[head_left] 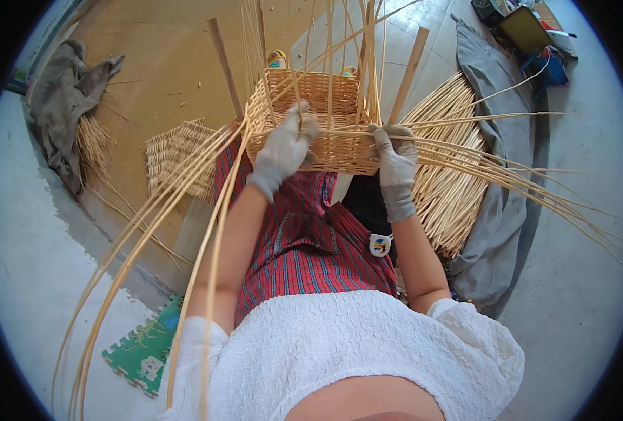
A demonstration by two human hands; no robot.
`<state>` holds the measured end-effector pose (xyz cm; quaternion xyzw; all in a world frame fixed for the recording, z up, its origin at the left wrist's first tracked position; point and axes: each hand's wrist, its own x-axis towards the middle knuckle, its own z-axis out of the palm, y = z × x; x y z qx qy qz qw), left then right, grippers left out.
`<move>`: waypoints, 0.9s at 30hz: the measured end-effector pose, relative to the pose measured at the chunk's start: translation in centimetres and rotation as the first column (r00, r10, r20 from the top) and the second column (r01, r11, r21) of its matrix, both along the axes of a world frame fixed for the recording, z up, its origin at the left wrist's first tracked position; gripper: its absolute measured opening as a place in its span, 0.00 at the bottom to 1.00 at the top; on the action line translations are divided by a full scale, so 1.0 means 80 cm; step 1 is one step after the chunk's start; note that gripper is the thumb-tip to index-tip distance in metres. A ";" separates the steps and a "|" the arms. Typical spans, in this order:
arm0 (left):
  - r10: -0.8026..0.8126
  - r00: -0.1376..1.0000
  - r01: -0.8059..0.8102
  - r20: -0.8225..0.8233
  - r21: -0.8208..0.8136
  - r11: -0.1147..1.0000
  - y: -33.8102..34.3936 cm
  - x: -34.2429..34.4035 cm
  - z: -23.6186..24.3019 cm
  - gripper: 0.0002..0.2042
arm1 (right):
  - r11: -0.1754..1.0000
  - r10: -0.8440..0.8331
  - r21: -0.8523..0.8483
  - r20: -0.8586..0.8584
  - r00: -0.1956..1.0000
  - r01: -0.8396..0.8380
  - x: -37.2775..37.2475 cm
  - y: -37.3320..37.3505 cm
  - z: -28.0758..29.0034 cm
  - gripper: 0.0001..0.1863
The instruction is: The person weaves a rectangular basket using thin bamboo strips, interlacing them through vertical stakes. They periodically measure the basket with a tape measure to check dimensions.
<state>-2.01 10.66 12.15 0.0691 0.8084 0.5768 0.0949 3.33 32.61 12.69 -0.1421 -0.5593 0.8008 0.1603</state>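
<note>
Since the rectangular wicker basket (353,154) sits just beyond the red striped lap cloth (304,270), both gloves reach its near wall. The left hand (285,149) grips an upright stake (296,84), apparently steadying it; the right hand (397,156) pinches weaving strands (492,163) at the corner, seemingly for tension. A cane bundle (452,200) lies handy alongside.

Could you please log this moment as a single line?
Left hand: at wicker basket, near side | Right hand: at basket's near right corner, by loose canes | Nearby: cane bundle alongside grey cloth; woven panel, left
</note>
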 end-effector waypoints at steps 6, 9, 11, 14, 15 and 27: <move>-0.060 0.997 0.057 -0.048 -0.052 0.997 0.016 -0.025 -0.032 0.07 | 0.651 0.251 0.757 -0.138 0.958 -0.061 -0.103 -0.030 0.069 0.17; 0.028 0.999 -0.022 0.037 -0.142 0.990 0.023 -0.024 -0.018 0.13 | 0.383 0.243 0.922 -0.167 0.956 0.064 -0.164 -0.072 0.091 0.27; -0.001 1.000 0.003 0.028 -0.095 0.996 0.016 -0.019 -0.018 0.13 | 0.441 0.262 0.881 0.059 0.963 -0.174 -0.183 -0.076 0.087 0.28; 0.031 1.000 -0.030 0.000 -0.098 0.995 0.019 -0.020 -0.018 0.13 | 0.370 0.207 0.921 0.048 0.977 -0.124 -0.201 -0.067 0.084 0.29; 0.052 0.999 -0.054 -0.014 -0.112 0.992 0.020 -0.021 -0.019 0.13 | 0.295 0.135 0.946 0.099 0.986 -0.135 -0.204 -0.071 0.083 0.32; 0.001 0.939 -0.066 0.344 0.177 0.982 0.014 -0.007 0.009 0.10 | 0.739 0.280 0.660 -0.114 0.953 -0.138 -0.105 -0.049 0.092 0.39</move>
